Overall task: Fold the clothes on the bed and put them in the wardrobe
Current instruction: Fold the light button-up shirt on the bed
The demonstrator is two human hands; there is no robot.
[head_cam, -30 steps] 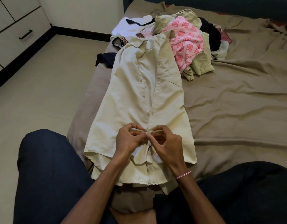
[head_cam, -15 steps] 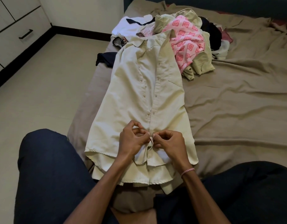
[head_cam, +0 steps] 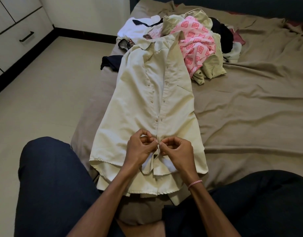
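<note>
A pale cream button-up shirt lies flat along the left side of the bed, collar at the far end, hem toward me. My left hand pinches the left front edge near the lower buttons. My right hand pinches the right front edge, fingertips meeting the left hand's at the placket. The upper buttons stand undone and the placket gapes there. Beyond the collar sits a heap of unfolded clothes: pink patterned cloth, olive pieces, a white top and dark items.
The bed carries a wrinkled beige sheet stretching to the right. My knees in dark trousers frame the shirt's hem. A white drawer unit with a black handle stands at the far left across a beige floor. A dark garment hangs off the bed's left edge.
Both hands have kept working at the same spot on the lower placket, fingers shifting slightly and closing together. The shirt has barely moved.
</note>
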